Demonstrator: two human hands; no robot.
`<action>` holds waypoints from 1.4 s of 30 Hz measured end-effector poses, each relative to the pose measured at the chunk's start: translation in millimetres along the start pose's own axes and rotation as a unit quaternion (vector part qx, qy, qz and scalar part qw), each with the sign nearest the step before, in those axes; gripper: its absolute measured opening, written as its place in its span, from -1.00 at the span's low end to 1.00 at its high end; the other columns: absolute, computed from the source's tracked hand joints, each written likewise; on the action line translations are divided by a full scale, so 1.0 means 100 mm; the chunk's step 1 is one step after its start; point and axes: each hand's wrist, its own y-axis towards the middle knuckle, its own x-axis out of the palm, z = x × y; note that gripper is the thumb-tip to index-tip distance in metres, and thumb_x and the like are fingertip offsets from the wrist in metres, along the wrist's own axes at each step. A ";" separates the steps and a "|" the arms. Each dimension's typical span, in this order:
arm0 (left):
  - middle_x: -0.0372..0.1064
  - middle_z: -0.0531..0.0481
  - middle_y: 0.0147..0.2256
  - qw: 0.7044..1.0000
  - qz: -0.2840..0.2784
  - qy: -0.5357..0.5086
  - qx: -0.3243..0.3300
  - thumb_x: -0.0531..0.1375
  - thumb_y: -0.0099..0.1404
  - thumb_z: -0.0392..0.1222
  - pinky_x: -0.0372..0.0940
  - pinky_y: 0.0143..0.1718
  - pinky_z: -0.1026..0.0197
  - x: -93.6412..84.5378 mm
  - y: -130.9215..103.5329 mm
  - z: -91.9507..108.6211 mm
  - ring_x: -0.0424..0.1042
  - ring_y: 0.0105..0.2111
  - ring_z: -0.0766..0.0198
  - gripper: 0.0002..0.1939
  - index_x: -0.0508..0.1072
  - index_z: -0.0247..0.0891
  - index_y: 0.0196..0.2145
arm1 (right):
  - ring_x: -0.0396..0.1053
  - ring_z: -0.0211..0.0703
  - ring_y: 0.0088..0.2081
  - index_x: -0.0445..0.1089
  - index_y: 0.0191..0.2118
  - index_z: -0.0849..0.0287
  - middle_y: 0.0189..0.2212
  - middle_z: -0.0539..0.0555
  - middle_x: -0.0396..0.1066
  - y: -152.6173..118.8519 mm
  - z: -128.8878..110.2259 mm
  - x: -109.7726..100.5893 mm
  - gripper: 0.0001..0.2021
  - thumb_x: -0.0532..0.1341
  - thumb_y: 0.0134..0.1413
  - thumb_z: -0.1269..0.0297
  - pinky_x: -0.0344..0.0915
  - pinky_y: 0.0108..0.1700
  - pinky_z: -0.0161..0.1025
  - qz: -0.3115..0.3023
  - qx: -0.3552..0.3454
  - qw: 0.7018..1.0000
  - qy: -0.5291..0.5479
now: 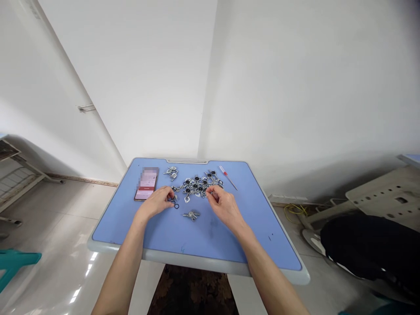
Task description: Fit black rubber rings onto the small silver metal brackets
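Observation:
My left hand (159, 200) rests on the blue desk, its fingers curled at small black rings (176, 206); whether it grips one is too small to tell. At the right edge of a pile of metal parts with black round pieces (196, 186), my right hand (223, 203) has its thumb and fingertips pressed together; what they hold cannot be made out. One metal part (191, 215) lies apart, nearer me, between the hands. Behind my left hand sits a smaller group of metal parts (172, 172).
A lit phone (146, 183) lies at the left of the desk (210, 240). A screwdriver (227, 176) with a red-and-clear handle lies behind the pile, to the right. A black chair seat (361, 245) stands at right, a green stool (19, 260) at left. White walls rise behind.

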 end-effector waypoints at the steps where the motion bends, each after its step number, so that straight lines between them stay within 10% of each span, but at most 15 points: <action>1: 0.30 0.02 -0.29 1.000 0.009 0.003 0.004 0.17 0.11 -0.28 0.20 -0.32 0.23 0.01 0.01 0.00 0.32 -0.35 0.27 -0.86 0.36 -0.23 -0.31 | 0.01 -0.30 -0.61 0.28 -0.40 0.14 -0.68 -0.12 0.08 0.00 -0.01 0.00 -0.86 0.03 0.11 0.27 -0.03 -0.51 -0.33 -0.002 -0.001 1.000 -0.002; 22: 0.36 0.03 -0.38 0.999 0.034 -0.001 0.015 0.14 0.11 -0.35 0.14 -0.38 0.25 0.02 0.00 0.09 0.33 -0.39 0.25 -0.93 0.41 -0.24 -0.43 | 0.00 -0.29 -0.62 0.29 -0.39 0.14 -0.68 -0.11 0.09 -0.01 -0.03 0.01 -0.85 0.03 0.11 0.28 -0.03 -0.51 -0.32 -0.021 -0.001 1.000 -0.017; 32: 0.39 0.05 -0.50 0.950 -0.007 -0.309 0.045 0.24 0.11 -0.18 0.25 -0.35 0.26 0.09 0.05 0.15 0.39 -0.46 0.33 -0.85 0.41 -0.32 -0.39 | -0.03 -0.32 -0.60 0.34 -0.35 0.14 -0.67 -0.14 0.03 -0.05 -0.08 0.03 -0.84 0.08 0.14 0.22 -0.02 -0.53 -0.35 -0.107 -0.025 0.990 0.093; 42: 0.38 0.04 -0.52 0.933 -0.022 -0.355 0.047 0.30 0.07 -0.10 0.28 -0.40 0.28 0.20 0.01 0.34 0.37 -0.49 0.35 -0.76 0.41 -0.33 -0.42 | -0.06 -0.34 -0.59 0.36 -0.36 0.14 -0.66 -0.14 -0.01 -0.08 -0.12 0.04 -0.83 0.11 0.13 0.19 -0.07 -0.55 -0.37 -0.170 -0.028 0.974 0.145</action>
